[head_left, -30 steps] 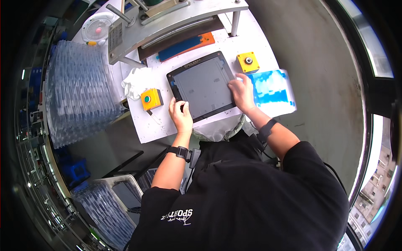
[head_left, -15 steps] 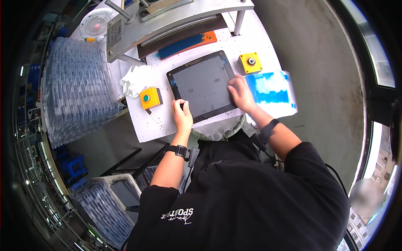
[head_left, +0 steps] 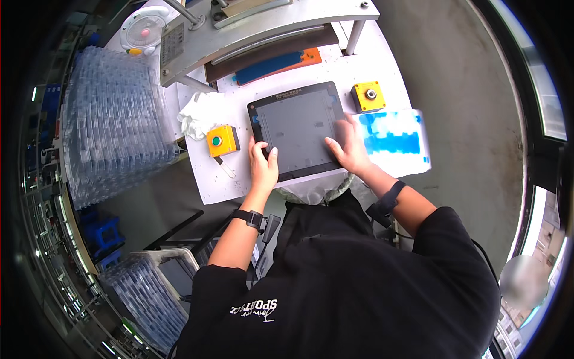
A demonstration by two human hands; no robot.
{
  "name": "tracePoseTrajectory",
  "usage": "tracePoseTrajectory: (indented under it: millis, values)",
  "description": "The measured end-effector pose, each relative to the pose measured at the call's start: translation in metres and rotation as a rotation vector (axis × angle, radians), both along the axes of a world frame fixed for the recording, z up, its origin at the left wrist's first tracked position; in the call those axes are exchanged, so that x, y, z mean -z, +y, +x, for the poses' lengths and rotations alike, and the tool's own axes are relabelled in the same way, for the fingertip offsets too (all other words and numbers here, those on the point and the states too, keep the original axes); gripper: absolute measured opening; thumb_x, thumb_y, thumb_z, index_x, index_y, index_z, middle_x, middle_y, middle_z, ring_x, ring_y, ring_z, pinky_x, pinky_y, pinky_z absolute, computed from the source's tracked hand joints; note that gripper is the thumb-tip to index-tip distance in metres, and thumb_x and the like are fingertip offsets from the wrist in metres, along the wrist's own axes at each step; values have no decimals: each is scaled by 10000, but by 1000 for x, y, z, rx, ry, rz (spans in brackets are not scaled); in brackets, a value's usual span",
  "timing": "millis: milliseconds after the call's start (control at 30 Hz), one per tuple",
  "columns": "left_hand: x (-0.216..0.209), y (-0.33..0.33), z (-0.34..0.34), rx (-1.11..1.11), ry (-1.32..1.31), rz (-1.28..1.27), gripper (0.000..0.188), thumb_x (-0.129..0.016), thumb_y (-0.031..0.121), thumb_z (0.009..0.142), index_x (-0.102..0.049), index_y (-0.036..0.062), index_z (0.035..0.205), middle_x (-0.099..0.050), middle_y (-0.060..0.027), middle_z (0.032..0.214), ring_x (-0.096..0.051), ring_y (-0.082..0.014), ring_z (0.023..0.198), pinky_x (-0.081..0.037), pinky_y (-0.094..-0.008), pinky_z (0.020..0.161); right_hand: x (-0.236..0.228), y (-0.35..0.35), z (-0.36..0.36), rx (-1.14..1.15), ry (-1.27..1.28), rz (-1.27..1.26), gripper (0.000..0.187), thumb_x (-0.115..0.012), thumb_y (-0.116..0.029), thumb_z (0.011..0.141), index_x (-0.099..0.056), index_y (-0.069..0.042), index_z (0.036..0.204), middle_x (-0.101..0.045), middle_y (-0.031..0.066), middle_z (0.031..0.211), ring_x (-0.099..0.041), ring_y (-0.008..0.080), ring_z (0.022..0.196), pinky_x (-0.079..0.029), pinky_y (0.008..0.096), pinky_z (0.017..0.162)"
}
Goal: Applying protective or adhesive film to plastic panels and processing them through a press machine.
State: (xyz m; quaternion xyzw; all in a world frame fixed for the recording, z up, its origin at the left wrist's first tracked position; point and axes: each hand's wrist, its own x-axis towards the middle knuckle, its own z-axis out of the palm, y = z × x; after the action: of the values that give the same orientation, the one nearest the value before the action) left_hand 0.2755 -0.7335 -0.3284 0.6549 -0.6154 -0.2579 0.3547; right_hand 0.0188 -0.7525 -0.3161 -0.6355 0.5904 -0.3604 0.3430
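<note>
A flat dark-grey panel with a black frame (head_left: 296,128) and small blue tabs near its upper corners lies on the white tabletop in front of me. My left hand (head_left: 263,167) is closed around its left edge by the near corner, fingers at the side and thumb over the frame. At the opposite edge, my right hand (head_left: 351,146) rests with its thumb stretched over the panel and apart from the fingers, whose tips are blurred. Just right of that hand lies a blue-and-white sheet (head_left: 391,140).
Yellow button boxes stand on both sides: one with a green button (head_left: 222,142), one with a dark button (head_left: 368,97). A metal press (head_left: 269,45) spans the far side. White cloth (head_left: 200,115), a small knife (head_left: 225,167), stacked clear trays (head_left: 116,125) and a fan (head_left: 143,31) are at left.
The panel has turned slightly clockwise on the table. My right hand has shifted, its thumb now reaching farther from the fingers over the panel. My left hand keeps its hold. The whole view has shifted slightly.
</note>
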Motion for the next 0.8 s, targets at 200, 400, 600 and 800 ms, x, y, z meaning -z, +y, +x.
tracePoseTrajectory:
  millis: [200,400,600,800]
  values:
    - [-42,-48,-25,385,-669,17,592,-524,371,908,-392,20,1366,-295,-180,1478,-231,-339,1389,-163,-475,1135,-27,-49,44,-344,617,-339,564,-601,-300,849,-448,-19,1313,-384,192,1413,-322,364,1338,-222,492,1114]
    - [-28,-56,-20,338,-705,0,514,-461,307,936,-427,8,1352,-329,-194,1458,-256,-370,1370,-174,-479,1134,-24,-51,77,-336,796,-236,545,-417,-390,919,-388,-145,1405,-336,118,1471,-233,322,1385,-151,514,1122]
    - [-48,-82,-7,18,-472,-44,363,-519,321,893,-581,11,1071,-517,-204,1256,-533,-395,1083,-434,-476,898,-30,-74,73,-401,783,-134,641,-495,-462,868,-391,-108,1392,-307,120,1480,-242,343,1372,-174,521,1110]
    - [-58,-92,21,146,-401,280,336,-497,313,876,-630,5,866,-641,-246,823,-616,-433,828,-490,-497,727,-81,-34,73,-725,715,-151,950,-768,-409,667,-309,-40,1413,-257,213,1473,-247,382,1364,-217,524,1101]
